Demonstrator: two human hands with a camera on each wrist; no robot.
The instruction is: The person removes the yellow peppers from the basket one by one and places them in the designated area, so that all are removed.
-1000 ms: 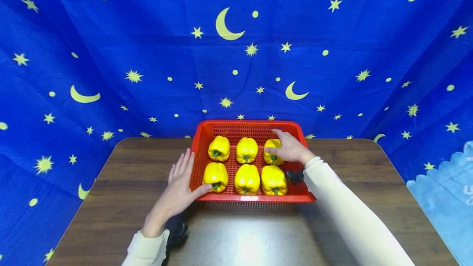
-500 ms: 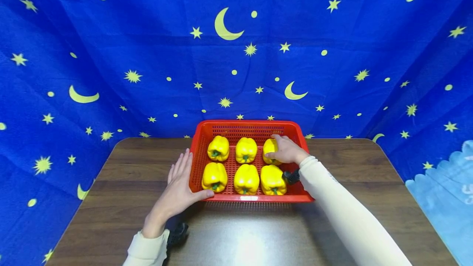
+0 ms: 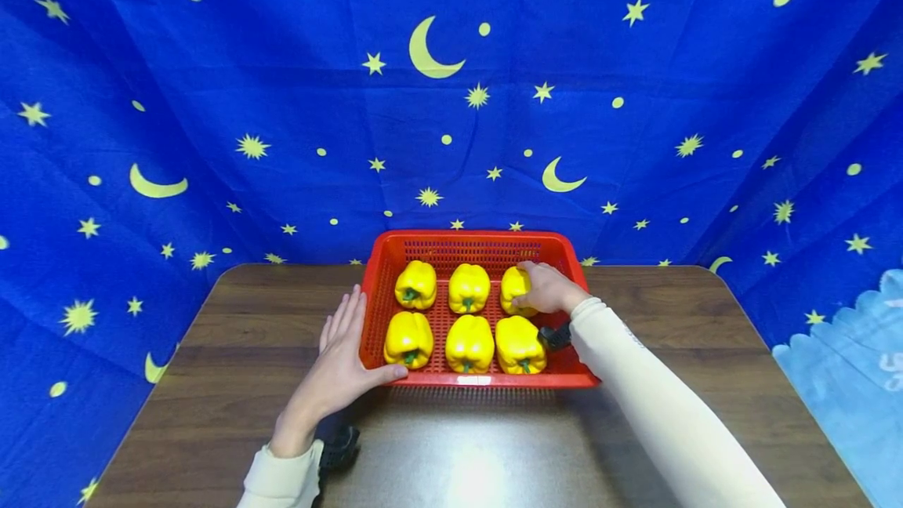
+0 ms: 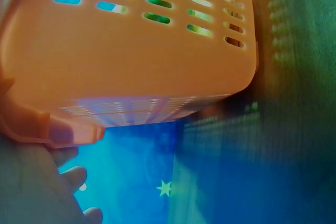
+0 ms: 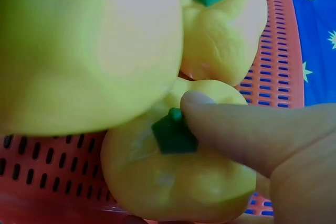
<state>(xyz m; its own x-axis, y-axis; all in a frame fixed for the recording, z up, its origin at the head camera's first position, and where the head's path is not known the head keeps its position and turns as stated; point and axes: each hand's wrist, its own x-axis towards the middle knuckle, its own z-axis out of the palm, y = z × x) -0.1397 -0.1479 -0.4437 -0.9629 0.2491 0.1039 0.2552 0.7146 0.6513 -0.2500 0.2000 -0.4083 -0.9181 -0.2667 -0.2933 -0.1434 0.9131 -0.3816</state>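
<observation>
In the head view a red plastic basket (image 3: pixel 487 379) holds yellow bell peppers in two rows of three. My right hand (image 3: pixel 552 288) grips the bell pepper (image 3: pixel 513 288) at the back right, its fingers over the far side. The right wrist view has my thumb pressed beside the green stem of that same bell pepper (image 5: pixel 157 179). My left hand (image 3: pixel 339 363) lies along the basket's left side with its fingers straight and the thumb on the front corner. From the left wrist, the basket's slotted wall (image 4: pixel 131 51) fills the upper part, fingertips just past the rim.
Nearest the gripped one are the front-right bell pepper (image 3: pixel 520 345) and the back-middle bell pepper (image 3: pixel 469 288). The basket stands near the back edge of a brown wooden table (image 3: pixel 247 351). A blue curtain (image 3: pixel 296 100) with moons and stars hangs behind.
My right hand has come down onto the back-right bell pepper and its fingers have closed around it. My left thumb has shifted from over a pepper to the basket's front rim.
</observation>
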